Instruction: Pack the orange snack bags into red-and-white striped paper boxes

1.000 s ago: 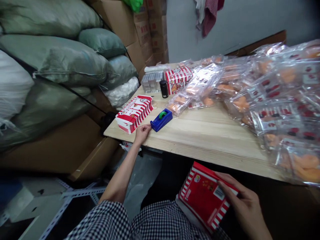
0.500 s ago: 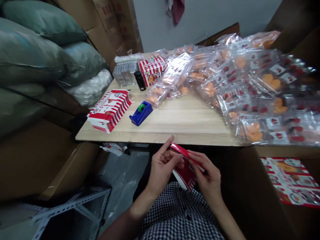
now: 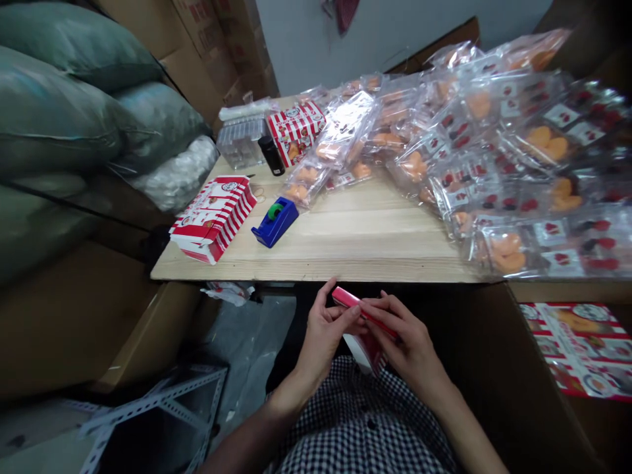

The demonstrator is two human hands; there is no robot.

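Between my hands, over my lap and just off the table's front edge, is a red and white printed carton, tilted with its narrow red edge upward. My left hand grips its left end, thumb on the near side and index finger at the far corner. My right hand closes on the right part, fingers along the red edge. Much of the carton is hidden by the fingers. On the table, a stack of flat red-striped cartons lies left of a blue tape dispenser with green tape.
Clear bags with orange pieces cover the table's right side. Behind the dispenser stand a black bottle, a striped box and a clear plastic container. An open cardboard box holding a printed carton is at right; green sacks pile up left.
My right hand has slid left along the carton's red edge, closer to my left hand. My left index finger is more bent. The view has shifted slightly.
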